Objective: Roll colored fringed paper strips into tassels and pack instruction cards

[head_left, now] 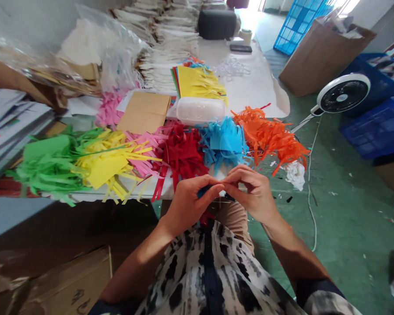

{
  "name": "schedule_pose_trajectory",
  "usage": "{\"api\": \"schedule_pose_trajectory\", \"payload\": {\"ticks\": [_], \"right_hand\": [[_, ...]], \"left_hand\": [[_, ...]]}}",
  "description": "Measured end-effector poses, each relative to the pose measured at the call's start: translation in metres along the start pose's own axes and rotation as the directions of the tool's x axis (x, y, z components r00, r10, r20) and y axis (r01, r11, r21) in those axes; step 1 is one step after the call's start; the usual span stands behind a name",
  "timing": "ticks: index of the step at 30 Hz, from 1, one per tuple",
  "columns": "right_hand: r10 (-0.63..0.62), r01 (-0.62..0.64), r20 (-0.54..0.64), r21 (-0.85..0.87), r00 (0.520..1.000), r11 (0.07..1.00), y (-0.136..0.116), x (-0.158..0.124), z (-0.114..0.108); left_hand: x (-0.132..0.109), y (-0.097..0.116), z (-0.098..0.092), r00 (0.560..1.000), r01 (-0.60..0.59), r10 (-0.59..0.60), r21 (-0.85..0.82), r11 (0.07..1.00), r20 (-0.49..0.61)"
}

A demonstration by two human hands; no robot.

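Close in front of my body, my left hand (pixel 192 199) and my right hand (pixel 252 190) meet with thumbs and fingertips pinched together. Between them is a strip of fringed paper, mostly hidden by the fingers. A bit of blue (pixel 202 191) shows inside my left hand, and dark red strips (pixel 206 217) hang below it. Just past my hands, along the table edge, lie fringed paper bundles: red (pixel 184 148), light blue (pixel 225 140) and orange (pixel 269 133). Further left are pink (pixel 146 151), yellow (pixel 107 164) and green (pixel 49 153) ones.
Behind the bundles sit a white plastic box (pixel 200 110), a brown paper piece (pixel 146 111) and stacked yellow fringed sheets (pixel 198 81). A phone (pixel 240 48) lies further back. At right stand a fan (pixel 343 96), a carton (pixel 321 57) and blue crates (pixel 377 127).
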State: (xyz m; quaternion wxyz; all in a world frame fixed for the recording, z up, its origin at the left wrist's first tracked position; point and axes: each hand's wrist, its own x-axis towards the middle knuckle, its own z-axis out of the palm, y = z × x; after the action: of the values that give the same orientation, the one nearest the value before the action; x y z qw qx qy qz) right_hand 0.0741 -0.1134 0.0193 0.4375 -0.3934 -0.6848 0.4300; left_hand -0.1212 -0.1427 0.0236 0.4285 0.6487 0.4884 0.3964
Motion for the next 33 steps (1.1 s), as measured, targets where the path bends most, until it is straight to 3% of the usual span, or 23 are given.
{"api": "schedule_pose_trajectory", "payload": {"ticks": [3, 6, 9, 12, 15, 17, 19, 21, 23, 24, 25, 26, 27, 28, 30, 33], "right_hand": [[0.088, -0.089, 0.023, 0.087, 0.996, 0.992, 0.001, -0.004, 0.0], [0.171, -0.16, -0.062, 0.156, 0.983, 0.975, 0.004, -0.009, 0.0], [0.175, -0.15, -0.119, 0.195, 0.977, 0.969, 0.007, -0.012, 0.001], [0.184, -0.163, -0.04, 0.315, 0.982, 0.935, 0.008, -0.012, 0.003], [0.15, -0.162, 0.065, 0.285, 0.987, 0.945, 0.006, -0.009, 0.003], [0.158, -0.162, 0.035, 0.241, 0.987, 0.957, 0.006, -0.005, -0.007], [0.212, -0.188, -0.066, 0.258, 0.975, 0.948, 0.008, 0.003, -0.028], [0.252, -0.188, -0.23, 0.269, 0.94, 0.945, 0.011, 0.015, -0.061], [0.176, -0.096, -0.441, 0.197, 0.88, 0.976, 0.014, 0.03, -0.099], [0.06, -0.002, -0.562, 0.104, 0.825, 0.995, 0.015, 0.036, -0.117], [-0.116, 0.107, -0.68, -0.055, 0.724, 0.993, 0.016, 0.041, -0.132], [-0.27, 0.164, -0.716, -0.215, 0.644, 0.963, 0.018, 0.045, -0.144], [-0.372, 0.177, -0.697, -0.337, 0.613, 0.925, 0.019, 0.048, -0.153], [-0.44, 0.167, -0.653, -0.438, 0.617, 0.883, 0.022, 0.048, -0.158], [-0.463, 0.109, -0.494, -0.589, 0.736, 0.801, 0.032, 0.047, -0.159], [-0.367, 0.07, -0.24, -0.748, 0.899, 0.66, 0.057, 0.042, -0.148]], "left_hand": [[-0.002, -0.001, -0.005, 0.998, 0.013, -0.014, 0.018, 1.0, 0.055], [-0.007, -0.003, -0.012, 0.997, 0.016, -0.019, 0.036, 0.999, 0.078], [-0.01, -0.001, -0.016, 0.993, 0.048, -0.049, 0.008, 0.999, 0.105], [-0.007, 0.004, -0.013, 0.995, 0.072, -0.07, -0.03, 0.997, 0.074], [0.003, 0.009, -0.003, 0.998, 0.041, -0.038, -0.054, 0.998, 0.053], [0.011, 0.008, 0.004, 0.995, 0.04, -0.033, -0.071, 0.997, 0.092], [0.017, 0.002, 0.008, 0.986, 0.062, -0.05, -0.069, 0.996, 0.16], [0.021, -0.008, 0.006, 0.98, 0.077, -0.069, -0.031, 0.997, 0.187], [0.022, -0.019, 0.0, 0.988, 0.083, -0.085, 0.019, 0.996, 0.128], [0.022, -0.025, -0.003, 0.993, 0.089, -0.093, 0.051, 0.995, 0.073], [0.021, -0.031, -0.007, 0.995, 0.093, -0.095, 0.086, 0.992, 0.015], [0.02, -0.036, -0.011, 0.996, 0.09, -0.087, 0.125, 0.988, -0.029], [0.019, -0.04, -0.013, 0.997, 0.073, -0.065, 0.172, 0.982, -0.049], [0.017, -0.044, -0.015, 0.999, 0.039, -0.03, 0.224, 0.974, -0.043], [0.013, -0.05, -0.015, 0.997, -0.069, 0.059, 0.316, 0.946, 0.042], [0.007, -0.058, -0.009, 0.963, -0.24, 0.158, 0.434, 0.868, 0.217]]}}
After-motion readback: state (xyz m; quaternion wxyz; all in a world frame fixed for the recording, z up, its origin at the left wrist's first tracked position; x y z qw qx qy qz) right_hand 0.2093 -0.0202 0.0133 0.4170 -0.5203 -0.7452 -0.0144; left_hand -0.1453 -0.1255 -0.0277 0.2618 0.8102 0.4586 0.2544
